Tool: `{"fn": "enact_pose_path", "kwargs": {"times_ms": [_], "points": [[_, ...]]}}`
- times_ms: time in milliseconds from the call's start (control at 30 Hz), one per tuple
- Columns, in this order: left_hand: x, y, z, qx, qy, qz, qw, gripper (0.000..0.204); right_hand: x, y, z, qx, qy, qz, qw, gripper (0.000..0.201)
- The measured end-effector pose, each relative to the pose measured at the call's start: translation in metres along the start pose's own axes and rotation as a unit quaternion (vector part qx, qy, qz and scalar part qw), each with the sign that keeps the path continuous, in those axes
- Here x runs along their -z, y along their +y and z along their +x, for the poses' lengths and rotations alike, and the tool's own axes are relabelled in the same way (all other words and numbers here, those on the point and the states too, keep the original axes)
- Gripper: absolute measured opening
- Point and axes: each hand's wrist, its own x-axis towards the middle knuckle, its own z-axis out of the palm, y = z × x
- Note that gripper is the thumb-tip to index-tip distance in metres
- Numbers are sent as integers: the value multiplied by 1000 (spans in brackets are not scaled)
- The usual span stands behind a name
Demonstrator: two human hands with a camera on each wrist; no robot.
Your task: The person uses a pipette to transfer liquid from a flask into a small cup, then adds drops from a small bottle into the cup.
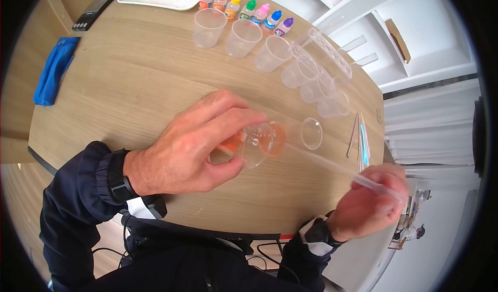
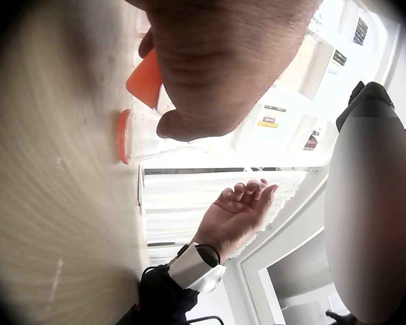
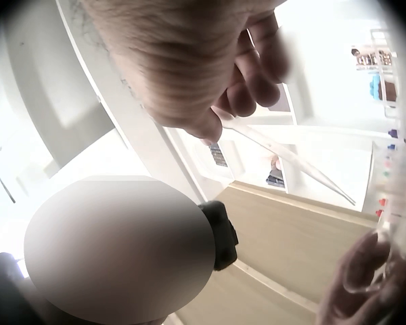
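Note:
My left hand [image 1: 194, 144] is at a clear glass beaker [image 1: 258, 146] with white printed marks, thumb and fingers around its upper part. Orange liquid [image 2: 124, 137] shows low in the beaker in the left wrist view. An orange, straight-edged thing [image 2: 146, 80] sits beside it, partly hidden by this hand. Off to the right, my raised right hand [image 1: 371, 201] pinches a long translucent pipette [image 3: 291, 159] between thumb and fingers; its thin end points toward the beaker, blurred in the head view. A small round clear dish [image 1: 312, 134] lies on the table between the hands.
Several clear plastic cups [image 1: 209, 28] stand in a curved row, with colourful dropper bottles [image 1: 251, 9] behind. A clear rack [image 1: 327, 53] is at the back right; tweezers [image 1: 353, 135] lie at the right. A white tray [image 1: 176, 0], blue cloth [image 1: 56, 71] and black device [image 1: 96, 10] are at the left.

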Motion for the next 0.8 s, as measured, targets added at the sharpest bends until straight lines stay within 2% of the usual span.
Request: {"fn": "enact_pose_path", "kwargs": {"times_ms": [200,467,667,800], "points": [[-1,2,1,-6,-9,-9,1000,70,-32,-10,-15,7,-172,-22,985,44],[0,1,0,-16,-8,-6,1000,70,-41,-5,-20,2,-208,-18,978,41],[0,1,0,-19,-5,-6,1000,70,-41,-5,-21,-38,-191,12,981,42],[0,1,1,-20,-5,-4,1000,71,-41,-5,-16,-29,-198,8,980,46]]}}
